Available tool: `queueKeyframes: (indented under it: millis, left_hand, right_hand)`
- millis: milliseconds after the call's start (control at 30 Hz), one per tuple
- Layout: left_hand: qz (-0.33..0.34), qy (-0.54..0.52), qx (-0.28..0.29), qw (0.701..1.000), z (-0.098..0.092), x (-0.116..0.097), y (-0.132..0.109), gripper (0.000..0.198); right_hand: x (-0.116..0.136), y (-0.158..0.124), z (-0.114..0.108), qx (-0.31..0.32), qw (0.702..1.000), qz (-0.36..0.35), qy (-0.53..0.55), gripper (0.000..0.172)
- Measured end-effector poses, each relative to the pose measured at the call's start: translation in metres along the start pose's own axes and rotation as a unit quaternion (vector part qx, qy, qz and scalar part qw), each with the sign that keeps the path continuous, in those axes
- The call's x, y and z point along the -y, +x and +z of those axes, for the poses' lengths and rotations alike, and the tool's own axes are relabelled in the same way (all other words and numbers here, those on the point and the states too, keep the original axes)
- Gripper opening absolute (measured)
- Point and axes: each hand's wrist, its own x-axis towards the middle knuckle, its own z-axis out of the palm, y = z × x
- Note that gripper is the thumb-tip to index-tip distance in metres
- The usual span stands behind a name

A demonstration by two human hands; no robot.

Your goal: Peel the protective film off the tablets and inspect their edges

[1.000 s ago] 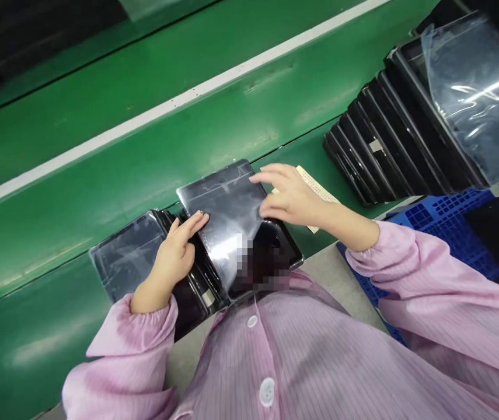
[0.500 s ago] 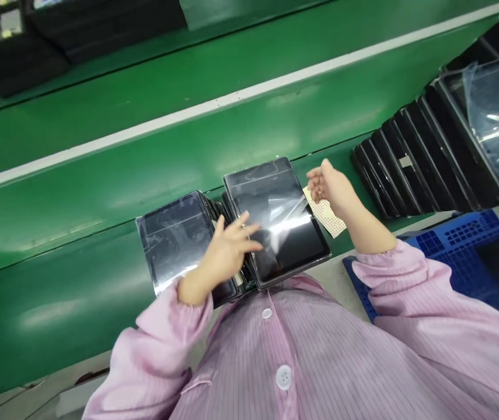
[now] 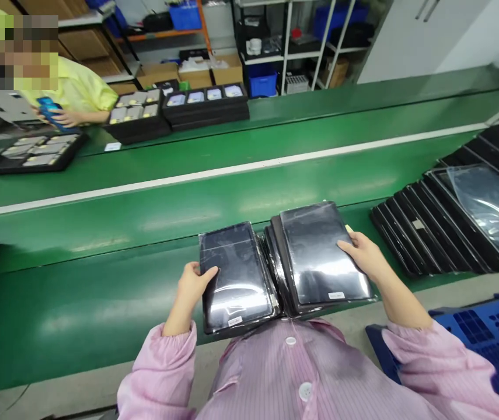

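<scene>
Two leaning stacks of black tablets in clear film lie side by side in front of me. My left hand point(image 3: 196, 283) grips the outer edge of the left tablet point(image 3: 236, 274), its thumb on the top face and its fingers partly hidden along the side. On the right tablet point(image 3: 321, 256), my right hand point(image 3: 360, 251) holds the outer edge, thumb on top and fingers mostly hidden. Both tablets carry a small white label near the lower edge. Between the two, edges of more tablets show. A bit of yellowish paper point(image 3: 349, 228) peeks out by my right hand.
A long row of leaning tablets point(image 3: 411, 233) lies to the right, with clear film point(image 3: 494, 198) over part of it. A blue plastic pallet point(image 3: 489, 326) is below right. Across the green bench point(image 3: 100, 280), a co-worker in yellow point(image 3: 78, 87) is beside black trays point(image 3: 205, 114).
My left hand has gone from above the tablets to the left stack's outer edge. My right hand has come down onto the right tablet's edge. The camera view has tilted up.
</scene>
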Motion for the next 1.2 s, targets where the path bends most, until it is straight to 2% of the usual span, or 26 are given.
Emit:
queueKeyframes:
  millis: [100, 167, 300, 400, 467, 533, 633, 700, 767, 867, 933, 967, 1067, 1200]
  left_hand:
    - [-0.008, -0.063, 0.042, 0.997, 0.004, 0.011, 0.0, 0.032]
    - [-0.009, -0.093, 0.039, 0.995, 0.005, 0.014, -0.003, 0.032]
    - [0.0, -0.162, 0.033, 0.986, -0.006, 0.01, -0.009, 0.034]
    - [0.002, -0.253, 0.076, 0.965, -0.011, 0.003, -0.016, 0.039]
    - [-0.005, -0.313, 0.105, 0.944, -0.009, -0.001, -0.023, 0.047]
    - [-0.013, -0.359, 0.111, 0.927, -0.005, -0.004, -0.031, 0.051]
    - [-0.004, -0.414, 0.089, 0.906, 0.001, -0.008, -0.046, 0.052]
    - [0.009, -0.448, 0.08, 0.891, 0.0, -0.012, -0.056, 0.054]
    - [0.043, -0.478, 0.067, 0.875, -0.003, -0.016, -0.063, 0.054]
    - [0.17, -0.474, -0.027, 0.863, -0.009, -0.025, -0.061, 0.049]
    - [0.248, -0.44, -0.085, 0.859, -0.013, -0.03, -0.052, 0.049]
    - [0.274, -0.422, -0.095, 0.859, -0.015, -0.032, -0.048, 0.051]
    - [0.326, -0.38, -0.077, 0.862, -0.021, -0.036, -0.039, 0.049]
    - [0.384, -0.33, -0.055, 0.861, -0.027, -0.036, -0.045, 0.035]
  right_hand:
    - [0.019, -0.021, 0.0, -0.018, 0.997, -0.017, 0.078, 0.047]
    - [0.032, -0.033, 0.016, -0.001, 0.989, -0.004, 0.149, 0.048]
    - [0.049, -0.047, 0.084, 0.086, 0.971, 0.022, 0.224, 0.054]
    - [0.048, -0.048, 0.139, 0.132, 0.962, 0.01, 0.239, 0.058]
    - [0.044, -0.047, 0.163, 0.143, 0.961, 0.0, 0.235, 0.057]
    - [0.039, -0.047, 0.177, 0.136, 0.965, -0.017, 0.222, 0.053]
    - [0.041, -0.049, 0.182, 0.101, 0.974, -0.051, 0.196, 0.051]
    - [0.052, -0.052, 0.177, 0.082, 0.977, -0.066, 0.187, 0.061]
    - [0.069, -0.053, 0.167, 0.106, 0.98, -0.077, 0.15, 0.065]
    - [0.09, -0.051, 0.154, 0.177, 0.97, -0.138, 0.093, 0.046]
    - [0.093, -0.05, 0.151, 0.193, 0.951, -0.211, 0.121, 0.04]
    - [0.091, -0.05, 0.151, 0.189, 0.941, -0.242, 0.146, 0.04]
    - [0.076, -0.051, 0.156, 0.181, 0.924, -0.286, 0.175, 0.046]
    - [0.07, -0.05, 0.158, 0.175, 0.912, -0.319, 0.188, 0.056]
